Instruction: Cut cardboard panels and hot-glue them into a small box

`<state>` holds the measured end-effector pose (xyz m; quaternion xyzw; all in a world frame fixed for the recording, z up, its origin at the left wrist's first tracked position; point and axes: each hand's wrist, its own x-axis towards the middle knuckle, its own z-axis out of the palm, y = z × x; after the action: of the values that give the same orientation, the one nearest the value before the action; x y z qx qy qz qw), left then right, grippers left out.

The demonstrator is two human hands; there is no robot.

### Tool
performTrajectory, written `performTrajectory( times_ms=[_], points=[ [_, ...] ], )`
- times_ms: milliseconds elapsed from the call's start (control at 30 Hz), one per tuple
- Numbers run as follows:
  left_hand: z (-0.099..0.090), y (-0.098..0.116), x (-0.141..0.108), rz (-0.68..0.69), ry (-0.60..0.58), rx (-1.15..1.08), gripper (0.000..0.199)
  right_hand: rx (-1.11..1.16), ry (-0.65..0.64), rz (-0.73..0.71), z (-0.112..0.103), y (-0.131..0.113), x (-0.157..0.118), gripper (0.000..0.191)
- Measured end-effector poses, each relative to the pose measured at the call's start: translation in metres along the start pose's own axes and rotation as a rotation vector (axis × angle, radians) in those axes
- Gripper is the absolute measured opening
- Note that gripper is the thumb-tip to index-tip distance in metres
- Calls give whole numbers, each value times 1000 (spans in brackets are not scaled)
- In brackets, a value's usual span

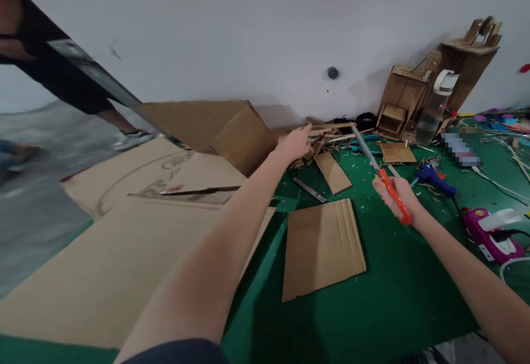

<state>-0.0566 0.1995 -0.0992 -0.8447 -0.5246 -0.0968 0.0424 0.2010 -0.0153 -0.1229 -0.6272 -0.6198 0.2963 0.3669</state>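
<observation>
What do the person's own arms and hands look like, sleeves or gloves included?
The left hand and right hand wear no gloves, and I see no watch. Both forearms are bare. A dark, navy-looking sleeve shows on the left arm; no right sleeve shows.

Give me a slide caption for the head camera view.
Right hand holding orange-handled scissors, left hand at the cardboard scraps on a green table.
</observation>
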Motion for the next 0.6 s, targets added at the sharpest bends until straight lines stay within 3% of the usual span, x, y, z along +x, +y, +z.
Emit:
performTrajectory(
  times_ms=[100, 167, 233, 367, 467, 600],
  points=[
    [-23, 17, -38, -31, 32, 20, 44, 331, 59, 167, 2, 7, 6, 56],
    [-42, 37, -76, 71, -104, -59, 40, 449, 64, 256, 3, 10, 11, 52],
    [-55, 59, -117, 201, -267, -113, 45, 486, 53, 302, 3, 13, 16, 45],
    [-58, 90, -179, 222, -346, -66, 58, 440, 16, 301, 1, 16, 18, 39],
    [-48, 99, -193, 244, -377, -87, 58, 355, -50, 263, -1, 13, 13, 39],
    [-44, 104, -187, 271, -380, -282, 59, 164, -71, 235, -2, 5, 13, 37]
  ],
)
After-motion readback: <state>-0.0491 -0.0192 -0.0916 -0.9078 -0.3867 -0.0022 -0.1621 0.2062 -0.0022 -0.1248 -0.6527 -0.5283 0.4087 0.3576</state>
